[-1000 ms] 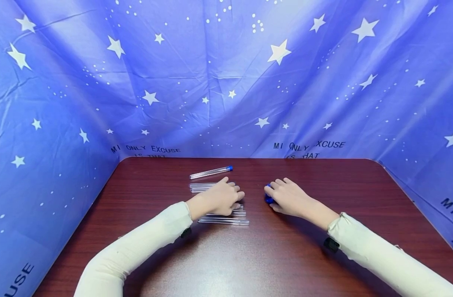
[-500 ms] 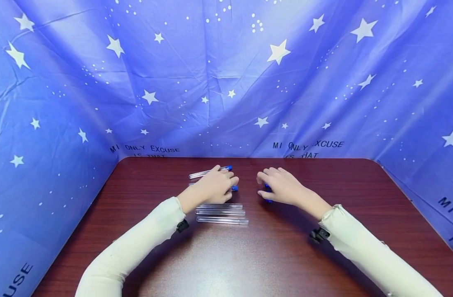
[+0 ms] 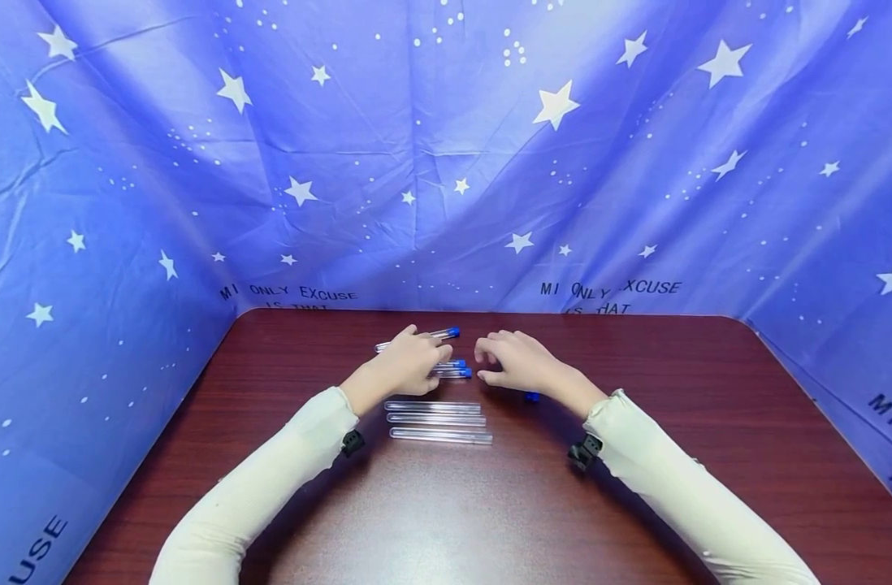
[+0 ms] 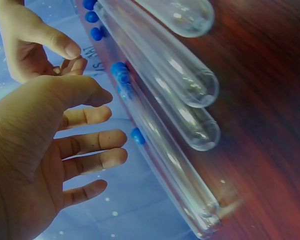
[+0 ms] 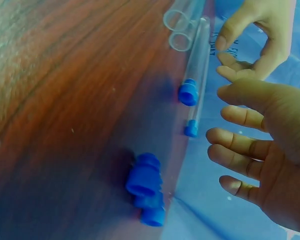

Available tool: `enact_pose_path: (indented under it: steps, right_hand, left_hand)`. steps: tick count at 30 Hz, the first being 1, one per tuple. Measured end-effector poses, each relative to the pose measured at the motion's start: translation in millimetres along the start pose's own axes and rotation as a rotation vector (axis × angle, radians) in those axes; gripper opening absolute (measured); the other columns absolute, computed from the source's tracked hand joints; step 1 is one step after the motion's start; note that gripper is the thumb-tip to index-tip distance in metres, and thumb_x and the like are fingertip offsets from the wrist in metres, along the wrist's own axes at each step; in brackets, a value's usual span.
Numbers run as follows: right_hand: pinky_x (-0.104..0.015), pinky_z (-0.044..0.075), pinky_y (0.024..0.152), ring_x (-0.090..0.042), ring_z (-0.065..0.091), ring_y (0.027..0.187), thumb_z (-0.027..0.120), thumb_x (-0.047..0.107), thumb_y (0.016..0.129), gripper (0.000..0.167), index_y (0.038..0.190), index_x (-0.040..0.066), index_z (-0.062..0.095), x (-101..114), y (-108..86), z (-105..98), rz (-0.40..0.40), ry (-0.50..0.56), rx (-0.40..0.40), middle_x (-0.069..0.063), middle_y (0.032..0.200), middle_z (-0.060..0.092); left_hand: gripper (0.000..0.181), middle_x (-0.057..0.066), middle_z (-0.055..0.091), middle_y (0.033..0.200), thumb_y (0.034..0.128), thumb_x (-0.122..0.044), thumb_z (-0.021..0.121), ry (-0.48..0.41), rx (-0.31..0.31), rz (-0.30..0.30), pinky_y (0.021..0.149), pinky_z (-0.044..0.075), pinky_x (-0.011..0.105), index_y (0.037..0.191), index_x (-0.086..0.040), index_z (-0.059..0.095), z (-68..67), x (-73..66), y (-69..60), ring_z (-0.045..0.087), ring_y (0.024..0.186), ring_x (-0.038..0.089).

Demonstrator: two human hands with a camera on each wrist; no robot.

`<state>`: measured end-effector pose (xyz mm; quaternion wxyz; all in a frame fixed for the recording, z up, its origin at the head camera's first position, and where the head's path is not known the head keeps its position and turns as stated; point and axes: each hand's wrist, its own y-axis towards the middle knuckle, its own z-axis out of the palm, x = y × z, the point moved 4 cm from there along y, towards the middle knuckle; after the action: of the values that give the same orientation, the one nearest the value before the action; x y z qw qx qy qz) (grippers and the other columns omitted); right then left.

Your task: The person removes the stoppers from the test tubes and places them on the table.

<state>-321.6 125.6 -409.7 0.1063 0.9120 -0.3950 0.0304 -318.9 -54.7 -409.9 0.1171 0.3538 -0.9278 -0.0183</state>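
Note:
My left hand (image 3: 405,363) hovers over the capped test tubes, its fingers loosely extended and holding nothing. Blue stoppers show on the ends of a far test tube (image 3: 446,333) and two nearer test tubes (image 3: 456,374); the hand hides part of them. My right hand (image 3: 522,361) is just right of those stoppered ends, its fingers loosely bent with nothing between them in the right wrist view. Loose blue stoppers (image 5: 144,175) lie in a cluster on the table, mostly hidden under the right hand in the head view. Three clear test tubes without stoppers (image 3: 435,420) lie side by side nearer me.
The dark red wooden table (image 3: 446,504) has a glossy surface and rounded far corners. A blue curtain with white stars (image 3: 417,162) hangs behind it and along both sides. Small black cameras (image 3: 585,451) sit under the wrists.
My left hand has shifted left and slightly away from me, uncovering the unstoppered tubes and the blue ends. My right hand has left the loose stoppers and moved left towards the stoppered tubes.

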Motion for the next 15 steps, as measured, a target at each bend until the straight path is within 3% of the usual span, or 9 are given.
enact_pose_path:
  steps: [8,15]
  right_hand:
    - [-0.030,0.042,0.068,-0.013,0.053,0.077,0.076,0.028,0.087,0.020,0.099,0.017,0.065,-0.6,8.4,18.1,0.019,0.005,0.045,0.001,0.082,0.059]
    - [-0.030,0.041,0.068,-0.013,0.053,0.077,0.075,0.028,0.088,0.018,0.096,0.017,0.064,1.5,13.9,22.2,0.033,-0.002,0.062,0.002,0.082,0.057]
  left_hand:
    - [0.024,0.002,0.073,0.105,0.0816,-0.027,0.075,-0.011,0.010,-0.004,0.091,0.052,0.048,0.100,-0.017,0.063,6.0,2.4,-0.7,0.070,0.105,0.023]
    - [0.018,0.003,0.072,0.098,0.0827,-0.023,0.072,-0.021,-0.004,0.021,0.086,0.052,0.046,0.095,-0.015,0.064,10.2,-0.8,0.3,0.070,0.102,0.024]
